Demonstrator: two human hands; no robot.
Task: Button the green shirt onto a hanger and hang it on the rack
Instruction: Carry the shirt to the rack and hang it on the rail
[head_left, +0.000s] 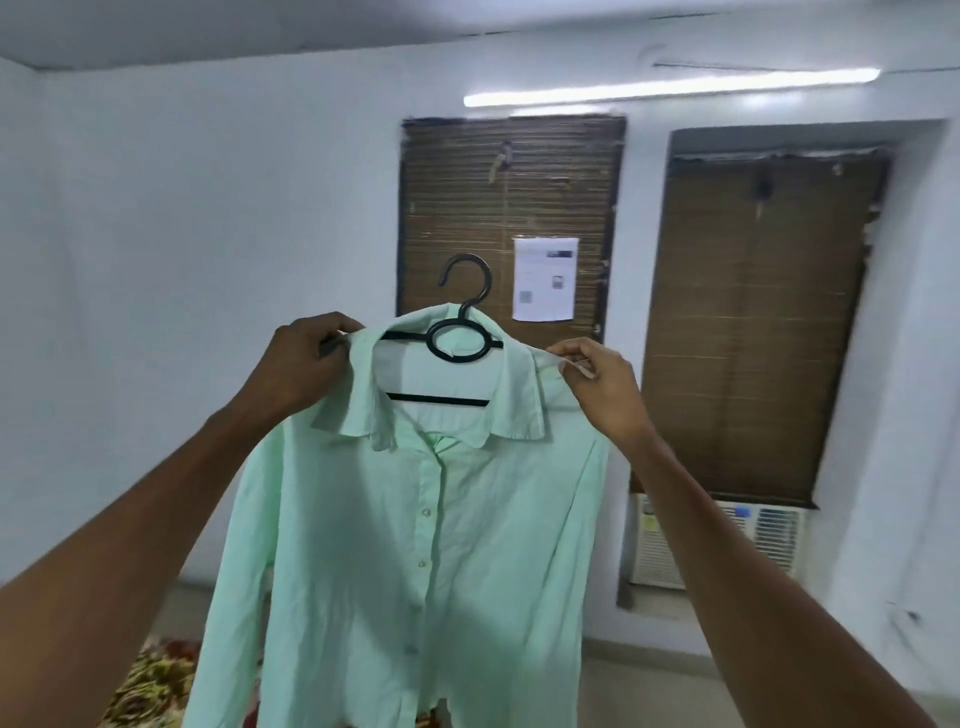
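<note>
A pale green shirt (415, 545) hangs in front of me on a black plastic hanger (462, 332), its front placket closed with several buttons. The hanger's hook points up, free of any support. My left hand (306, 364) grips the shirt's left shoulder at the hanger's end. At the other shoulder, my right hand (597, 384) pinches the fabric. Both arms are raised and hold the shirt up in the air. No rack is in view.
Two windows covered with brown bamboo blinds (509, 208) fill the far white wall, one with a paper sheet (544, 278) taped on it. A window air conditioner (717, 540) sits low at the right. A floral cloth (150, 680) lies at the bottom left.
</note>
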